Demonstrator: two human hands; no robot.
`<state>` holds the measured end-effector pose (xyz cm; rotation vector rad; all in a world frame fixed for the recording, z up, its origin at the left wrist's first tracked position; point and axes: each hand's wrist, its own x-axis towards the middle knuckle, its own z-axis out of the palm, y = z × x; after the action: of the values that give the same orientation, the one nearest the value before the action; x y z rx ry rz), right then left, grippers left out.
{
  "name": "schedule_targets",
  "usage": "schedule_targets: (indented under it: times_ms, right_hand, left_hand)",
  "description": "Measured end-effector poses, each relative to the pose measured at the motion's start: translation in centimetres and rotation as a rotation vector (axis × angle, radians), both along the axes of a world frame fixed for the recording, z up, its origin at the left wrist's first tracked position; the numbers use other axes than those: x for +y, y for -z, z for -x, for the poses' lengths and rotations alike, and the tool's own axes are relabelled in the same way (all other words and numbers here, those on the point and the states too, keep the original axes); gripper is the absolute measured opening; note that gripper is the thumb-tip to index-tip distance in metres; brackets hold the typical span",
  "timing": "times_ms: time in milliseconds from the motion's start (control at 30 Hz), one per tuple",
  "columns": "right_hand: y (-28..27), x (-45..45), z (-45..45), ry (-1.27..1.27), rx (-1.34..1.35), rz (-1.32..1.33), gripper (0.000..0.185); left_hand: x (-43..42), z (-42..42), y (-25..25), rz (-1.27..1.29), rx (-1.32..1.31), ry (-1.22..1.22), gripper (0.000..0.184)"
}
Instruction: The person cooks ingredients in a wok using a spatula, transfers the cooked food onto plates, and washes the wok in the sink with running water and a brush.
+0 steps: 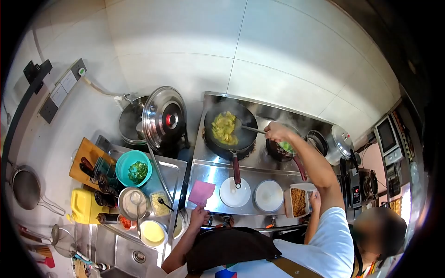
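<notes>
My right hand (276,131) is closed round the handle of a metal spatula (251,128). Its blade is in a black wok (214,140) with yellow-green food (225,127); steam hangs over it. The wok's dark red handle points toward me, with no hand on it. At the front edge of the stove my left hand (200,216) pinches the lower corner of a pink cloth (200,192). A white bowl (235,192) and a white plate (269,196) stand on the steel ledge between cloth and food container.
On the right a co-worker (380,231) leans in; a hand (315,202) holds a container of brown food (298,203). A second pan (278,152) holds something green. Left are a lidded pot (132,121), teal bowl (124,163), ingredient bowls, yellow jug (84,206) and sink (121,245).
</notes>
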<state>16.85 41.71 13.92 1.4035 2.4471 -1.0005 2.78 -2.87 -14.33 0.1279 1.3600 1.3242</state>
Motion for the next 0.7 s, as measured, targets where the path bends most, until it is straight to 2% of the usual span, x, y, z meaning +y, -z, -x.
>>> schedule_targets:
  times_ms: [33, 133, 200, 233, 367, 467, 533, 567, 600, 700]
  right_hand:
    - [-0.7, 0.2, -0.3, -0.008, 0.022, 0.025, 0.037]
    - [-4.1, 0.8, -0.4, -0.079, -0.108, 0.023, 0.038]
    - [-4.5, 3.2, -0.8, -0.078, -0.215, 0.016, 0.019]
    - [-4.4, 4.1, -0.8, -0.077, -0.262, 0.013, 0.020]
    - [-1.4, 7.6, 0.0, 0.046, -0.300, 0.049, 0.022]
    - [2.1, 7.7, 2.1, 0.037, -0.123, -0.011, 0.021]
    - [2.9, 5.3, 4.3, -0.023, -0.068, -0.132, 0.011]
    - [3.9, 4.6, 5.3, -0.200, -0.097, -0.328, 0.013]
    - [5.0, 4.2, 6.0, -0.375, -0.127, -0.523, 0.019]
    - [5.7, 0.5, 5.6, -0.536, -0.280, -0.575, 0.037]
  left_hand:
    - [-0.1, 0.0, -0.4, 0.018, -0.023, -0.018, 0.034]
    - [-0.1, 0.2, 0.8, 0.011, 0.006, 0.004, 0.033]
    - [-0.3, 0.3, 1.5, 0.016, 0.028, -0.006, 0.034]
    - [-0.4, 0.4, 1.4, 0.020, 0.040, -0.015, 0.034]
    - [-0.9, 0.6, 0.6, 0.044, 0.068, -0.012, 0.035]
    - [-1.2, 0.5, 0.8, 0.053, 0.031, -0.024, 0.036]
    - [-1.2, 0.0, 0.8, 0.051, 0.068, -0.041, 0.036]
    - [-1.3, -0.2, 0.7, 0.048, 0.030, -0.047, 0.037]
    - [-1.4, -0.3, 0.8, 0.035, 0.014, -0.052, 0.037]
    - [-1.2, -0.3, 1.3, 0.007, -0.002, -0.049, 0.037]
